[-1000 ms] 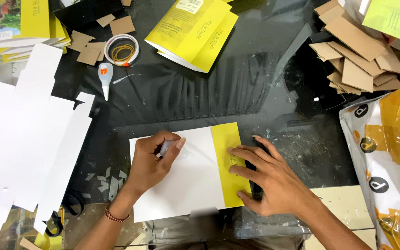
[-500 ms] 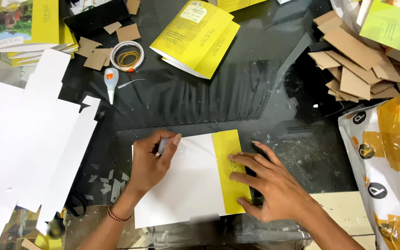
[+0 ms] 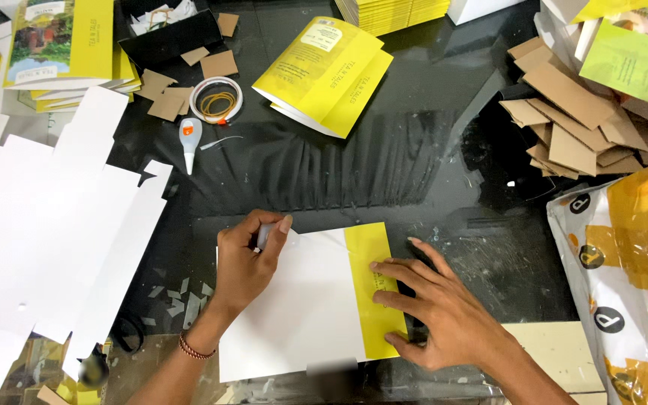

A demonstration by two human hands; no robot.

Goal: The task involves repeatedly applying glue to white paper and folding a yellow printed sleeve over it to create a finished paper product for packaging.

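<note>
From my feed, the flat card sheet (image 3: 301,300) lies low-centre on the black bench (image 3: 384,165), mostly white with a yellow strip along its right edge. Left hand (image 3: 245,262) has its grip closed round a small grey tool (image 3: 264,234) at the top edge, while the right hand (image 3: 436,307) is open, fingers spread flat on the yellow strip.

A flat white and yellow carton blank (image 3: 316,300) lay at the near edge of the dark table, its yellow strip on the right; a folded yellow carton (image 3: 324,73) with a pale label lay tilted at top centre; a stack of yellow flat cartons (image 3: 395,11) sat behind it; at top left rested a stack of cartons with a green picture and yellow side (image 3: 58,41); large white unfolded blanks (image 3: 46,225) spread along the left; a light green box (image 3: 631,64) stood top right; a white and yellow plastic mailer bag (image 3: 624,285) with round black marks lay at right.
</note>
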